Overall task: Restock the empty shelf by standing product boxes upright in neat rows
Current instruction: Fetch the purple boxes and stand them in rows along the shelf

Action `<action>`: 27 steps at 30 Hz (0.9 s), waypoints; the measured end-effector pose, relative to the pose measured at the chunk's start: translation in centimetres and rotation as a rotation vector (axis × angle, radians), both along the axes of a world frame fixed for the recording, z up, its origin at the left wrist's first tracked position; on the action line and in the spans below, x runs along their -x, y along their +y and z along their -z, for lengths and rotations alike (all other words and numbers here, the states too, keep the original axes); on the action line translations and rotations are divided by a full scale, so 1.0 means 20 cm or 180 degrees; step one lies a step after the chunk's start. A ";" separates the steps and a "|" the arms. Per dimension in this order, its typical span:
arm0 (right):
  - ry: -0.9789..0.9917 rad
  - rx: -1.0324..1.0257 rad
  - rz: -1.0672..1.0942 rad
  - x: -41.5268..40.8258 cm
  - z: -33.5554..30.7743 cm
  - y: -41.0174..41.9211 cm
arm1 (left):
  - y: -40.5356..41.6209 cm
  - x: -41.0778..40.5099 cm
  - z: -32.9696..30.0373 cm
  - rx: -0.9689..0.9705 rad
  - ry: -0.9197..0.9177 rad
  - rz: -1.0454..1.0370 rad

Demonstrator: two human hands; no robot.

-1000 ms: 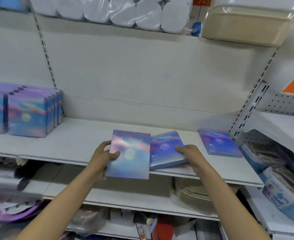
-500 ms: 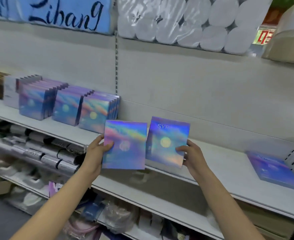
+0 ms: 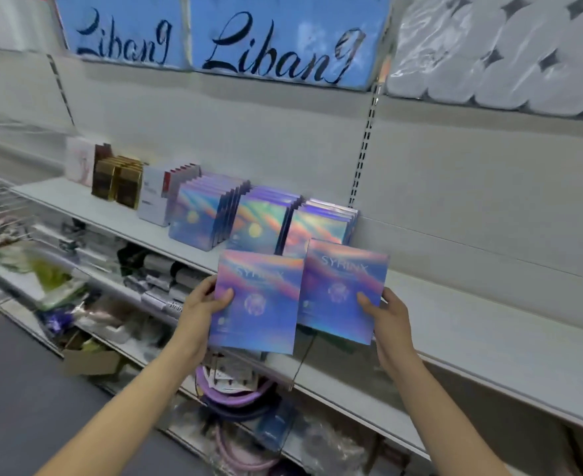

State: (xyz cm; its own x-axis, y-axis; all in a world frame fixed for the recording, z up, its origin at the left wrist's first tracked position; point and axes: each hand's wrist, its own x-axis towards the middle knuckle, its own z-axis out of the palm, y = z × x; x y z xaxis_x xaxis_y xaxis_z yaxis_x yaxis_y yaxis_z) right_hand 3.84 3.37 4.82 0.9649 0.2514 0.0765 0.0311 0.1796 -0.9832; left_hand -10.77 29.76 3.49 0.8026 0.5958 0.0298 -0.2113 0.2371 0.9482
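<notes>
Holographic card, blue and pink: we hold two flat boxes in front of the white shelf [image 3: 489, 341]. Left to right: gold boxes [image 3: 118, 182] and white boxes [image 3: 156, 197] stand far along the shelf; next, three upright rows [image 3: 262, 218] of the same holographic boxes, fronts facing us. Our left hand [image 3: 199, 312] grips the left box [image 3: 259, 300] at its left edge, thumb curled over the front. The right box [image 3: 345, 290] sits just beside it, edges touching or overlapping, slightly higher. Our right hand [image 3: 388, 316] pinches its right edge, thumb on the front. Both boxes are upright, off the shelf, just before the rightmost row. Above: blue packs [image 3: 214, 32], then wrapped white rolls [image 3: 506, 53].
</notes>
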 end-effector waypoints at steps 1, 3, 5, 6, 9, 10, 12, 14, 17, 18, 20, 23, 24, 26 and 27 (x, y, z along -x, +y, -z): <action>-0.0012 0.0006 -0.0001 0.01 0.00 0.04 | 0.04 0.01 0.00 0.0030 -0.0007 -0.0025; -0.0062 0.0085 0.0030 0.02 0.00 0.15 | 0.15 0.01 0.02 0.0062 -0.0015 -0.0029; -0.0120 0.0113 0.0063 0.02 -0.01 0.22 | 0.24 -0.01 0.02 0.0068 -0.0010 0.0020; -0.0135 0.0116 0.0080 0.00 -0.01 0.24 | 0.28 -0.03 0.03 0.0083 -0.0012 0.0046; -0.0173 0.0152 0.0132 -0.06 -0.01 0.30 | 0.37 -0.12 0.04 0.0107 0.0016 0.0124; -0.0193 0.0174 0.0151 -0.09 -0.01 0.31 | 0.40 -0.16 0.04 0.0095 0.0027 0.0130; -0.0234 0.0209 0.0184 -0.16 0.00 0.33 | 0.45 -0.25 0.05 0.0094 0.0034 0.0109; -0.0247 0.0217 0.0211 -0.24 0.00 0.36 | 0.50 -0.34 0.06 0.0114 0.0040 0.0085; -0.0257 0.0150 0.0237 -0.34 -0.01 0.40 | 0.57 -0.48 0.05 0.0021 -0.0031 0.0088; -0.0260 0.0116 0.0249 -0.38 -0.01 0.42 | 0.61 -0.53 0.05 -0.0034 -0.0047 0.0086; -0.0257 0.0084 0.0292 -0.42 -0.01 0.43 | 0.66 -0.62 0.06 -0.0155 -0.0074 0.0126; -0.0254 0.0112 0.0397 -0.46 -0.01 0.45 | 0.74 -0.75 0.08 -0.0362 -0.0033 0.0234; -0.0261 0.0127 0.0439 -0.46 -0.01 0.45 | 0.76 -0.79 0.08 -0.0458 -0.0034 0.0274; -0.0288 0.0176 0.0515 -0.47 -0.02 0.45 | 0.80 -0.85 0.08 -0.0677 -0.0036 0.0327; -0.0294 0.0194 0.0553 -0.47 -0.02 0.45 | 0.82 -0.88 0.08 -0.0830 -0.0024 0.0332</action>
State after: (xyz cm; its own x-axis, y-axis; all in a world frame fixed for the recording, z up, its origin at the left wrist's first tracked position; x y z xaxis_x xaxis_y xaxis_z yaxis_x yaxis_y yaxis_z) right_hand 13.22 12.35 5.20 0.9837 0.0887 0.1562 0.1469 0.1039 -0.9837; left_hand 6.87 46.11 1.89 0.8583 0.4814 0.1777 -0.2060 0.0060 0.9785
